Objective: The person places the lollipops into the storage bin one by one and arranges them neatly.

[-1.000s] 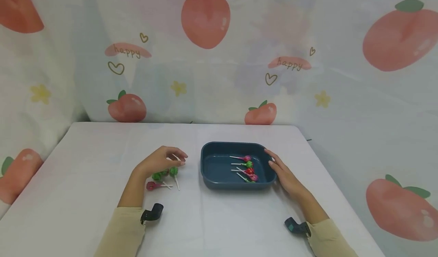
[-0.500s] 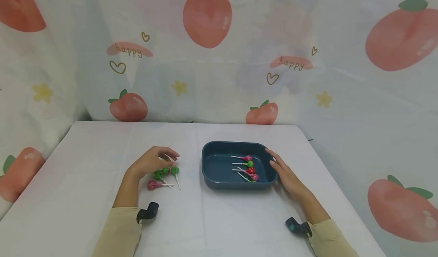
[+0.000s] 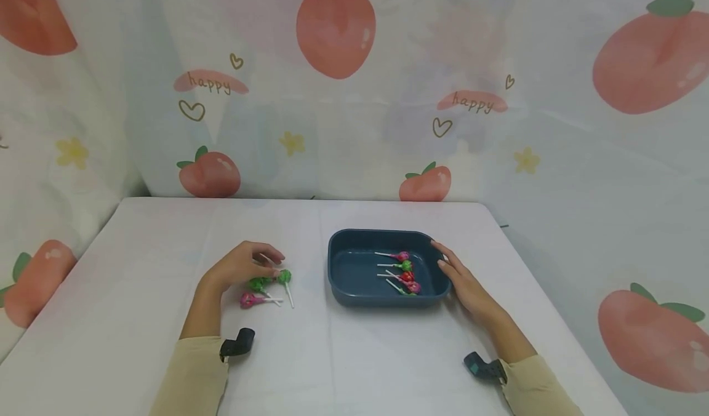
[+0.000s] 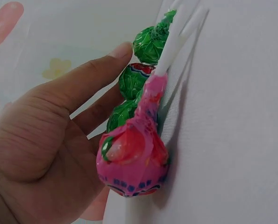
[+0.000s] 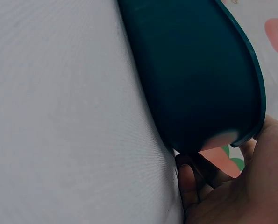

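My left hand hovers low over a small cluster of wrapped lollipops on the left of the table, thumb and fingers apart. In the left wrist view, its thumb tip comes right up to the farthest green lollipop, with other fingers behind the green ones. A pink lollipop lies nearest that camera. My right hand rests its fingers against the right end of a dark blue rectangular tray. Inside the tray, several lollipops lie towards the right, among them a pink one and a green one.
The table has a white cloth. A fruit-print curtain stands behind it and at both sides. Each wrist carries a small black camera, a left one and a right one.
My left hand has moved left and down, from beside the tray to the lollipop cluster. The right hand stays at the tray's end, and the lollipops in the tray have not moved.
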`<state>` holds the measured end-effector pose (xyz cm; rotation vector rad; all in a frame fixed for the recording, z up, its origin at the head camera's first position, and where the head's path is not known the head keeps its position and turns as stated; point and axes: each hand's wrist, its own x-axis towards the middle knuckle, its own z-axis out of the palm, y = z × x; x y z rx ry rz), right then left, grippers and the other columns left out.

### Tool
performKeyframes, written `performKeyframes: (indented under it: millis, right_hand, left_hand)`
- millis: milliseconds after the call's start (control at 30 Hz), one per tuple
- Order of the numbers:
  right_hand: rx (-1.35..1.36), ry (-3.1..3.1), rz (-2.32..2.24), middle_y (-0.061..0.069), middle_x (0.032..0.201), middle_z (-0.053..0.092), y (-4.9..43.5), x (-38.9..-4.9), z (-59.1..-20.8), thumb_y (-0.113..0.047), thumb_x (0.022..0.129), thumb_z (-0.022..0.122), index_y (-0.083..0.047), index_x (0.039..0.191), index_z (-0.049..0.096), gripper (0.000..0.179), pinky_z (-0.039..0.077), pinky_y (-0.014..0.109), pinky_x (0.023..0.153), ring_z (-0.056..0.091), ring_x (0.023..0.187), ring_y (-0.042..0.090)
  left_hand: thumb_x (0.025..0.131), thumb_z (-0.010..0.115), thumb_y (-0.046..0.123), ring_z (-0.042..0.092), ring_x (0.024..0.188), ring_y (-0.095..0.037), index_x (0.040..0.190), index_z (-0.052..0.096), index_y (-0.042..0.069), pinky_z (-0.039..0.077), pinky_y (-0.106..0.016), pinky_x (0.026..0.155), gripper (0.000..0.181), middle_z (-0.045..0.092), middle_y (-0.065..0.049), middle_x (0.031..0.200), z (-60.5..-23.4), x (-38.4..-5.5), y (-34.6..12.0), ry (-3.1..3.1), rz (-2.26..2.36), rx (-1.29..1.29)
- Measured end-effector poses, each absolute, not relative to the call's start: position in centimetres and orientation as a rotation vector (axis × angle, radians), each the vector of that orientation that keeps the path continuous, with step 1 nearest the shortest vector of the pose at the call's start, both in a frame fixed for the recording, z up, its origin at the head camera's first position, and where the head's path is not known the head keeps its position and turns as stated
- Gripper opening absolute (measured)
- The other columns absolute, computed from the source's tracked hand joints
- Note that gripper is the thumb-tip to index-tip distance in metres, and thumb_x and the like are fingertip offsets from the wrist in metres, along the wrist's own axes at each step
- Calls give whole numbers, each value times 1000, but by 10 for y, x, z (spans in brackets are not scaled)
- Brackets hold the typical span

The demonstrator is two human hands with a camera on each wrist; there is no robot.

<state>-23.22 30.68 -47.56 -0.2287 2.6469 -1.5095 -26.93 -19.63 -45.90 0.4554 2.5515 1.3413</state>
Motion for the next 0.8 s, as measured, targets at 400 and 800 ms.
performKeyframes:
  millis: [400, 800]
  right_hand:
    - [-258, 2641, -1523, 12, 171, 14, 305, -231, -473, -44, 113, 34, -26, 165, 25, 56, 5, 71, 115, 5, 156, 40]
    - [-269, 2650, -1515, 13, 171, 14, 306, -233, -473, -39, 114, 34, -27, 166, 23, 54, 4, 72, 114, 5, 155, 41]
  left_hand:
    - [84, 88, 14, 62, 92, -22, 111, 78, 8, 48, -39, 84, 30, 72, -3, 103, -460, -268, -212, 2530, 1324, 496]
    - [83, 88, 15, 60, 90, -23, 107, 79, 10, 48, -39, 82, 25, 70, -2, 96, -458, -266, -211, 2546, 1290, 463]
